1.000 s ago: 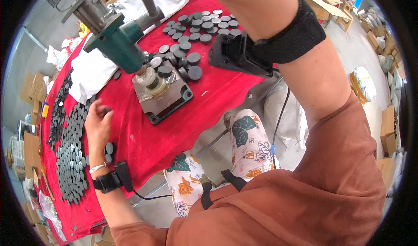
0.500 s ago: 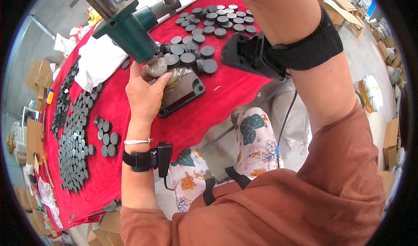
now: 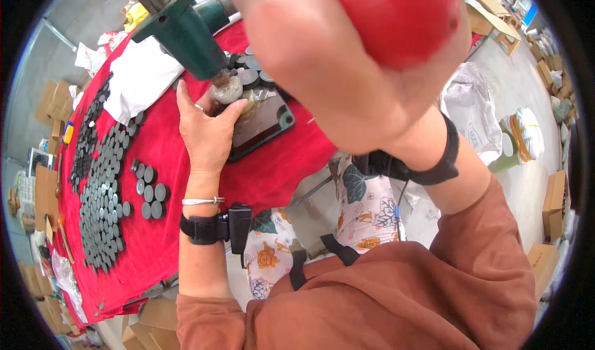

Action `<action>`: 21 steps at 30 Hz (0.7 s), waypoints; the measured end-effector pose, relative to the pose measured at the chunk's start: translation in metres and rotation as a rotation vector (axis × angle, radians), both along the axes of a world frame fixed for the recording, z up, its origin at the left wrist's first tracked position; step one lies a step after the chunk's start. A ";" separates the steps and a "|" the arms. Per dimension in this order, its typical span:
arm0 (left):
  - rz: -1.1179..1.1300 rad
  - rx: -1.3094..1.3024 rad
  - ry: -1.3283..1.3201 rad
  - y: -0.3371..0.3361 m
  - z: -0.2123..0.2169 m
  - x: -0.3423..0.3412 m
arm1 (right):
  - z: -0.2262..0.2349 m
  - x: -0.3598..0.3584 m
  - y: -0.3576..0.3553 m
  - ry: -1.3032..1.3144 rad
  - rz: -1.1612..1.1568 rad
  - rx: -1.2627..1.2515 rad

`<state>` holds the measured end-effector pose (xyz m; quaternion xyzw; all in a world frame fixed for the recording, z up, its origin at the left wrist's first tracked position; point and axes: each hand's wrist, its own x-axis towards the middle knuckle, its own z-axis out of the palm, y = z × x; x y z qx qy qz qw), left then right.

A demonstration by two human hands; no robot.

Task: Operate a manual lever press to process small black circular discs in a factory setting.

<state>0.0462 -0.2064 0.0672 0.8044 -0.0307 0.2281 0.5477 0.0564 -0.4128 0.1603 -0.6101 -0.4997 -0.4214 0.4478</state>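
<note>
A green hand press (image 3: 192,43) stands at the upper left of the table. My right hand (image 3: 334,83) is large and blurred close to the camera, its fingers wrapped round a red ball knob (image 3: 396,15). My left hand (image 3: 207,133) is at the foot of the press, thumb and fingers curled about a whitish, round, see-through piece (image 3: 227,90) right under the ram. What the fingertips pinch there is hidden. Beneath lies the dark flat press base (image 3: 266,124), with crumpled clear tape on it. Several dark round caps (image 3: 248,77) sit just behind, partly covered by my right hand.
A red cloth (image 3: 273,176) covers the table. Many small dark round caps (image 3: 102,207) lie in rows on the left, with a smaller group (image 3: 149,192) nearer the press. White cloth (image 3: 139,80) lies behind them. Cartons (image 3: 542,266) and a white sack (image 3: 471,111) stand on the right.
My right hand has come down into view from above the top edge, gripping the red knob. My left hand stays at the press, and the view has shifted slightly.
</note>
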 end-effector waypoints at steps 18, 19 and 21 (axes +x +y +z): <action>0.019 0.046 -0.094 0.010 -0.025 0.009 | 0.060 -0.013 -0.006 0.040 0.121 -0.052; 0.013 0.067 -0.143 0.009 -0.025 0.009 | 0.070 -0.002 0.003 -0.014 0.036 -0.005; 0.006 -0.051 -0.124 0.010 -0.024 0.010 | 0.095 0.028 0.028 -0.002 -0.038 0.070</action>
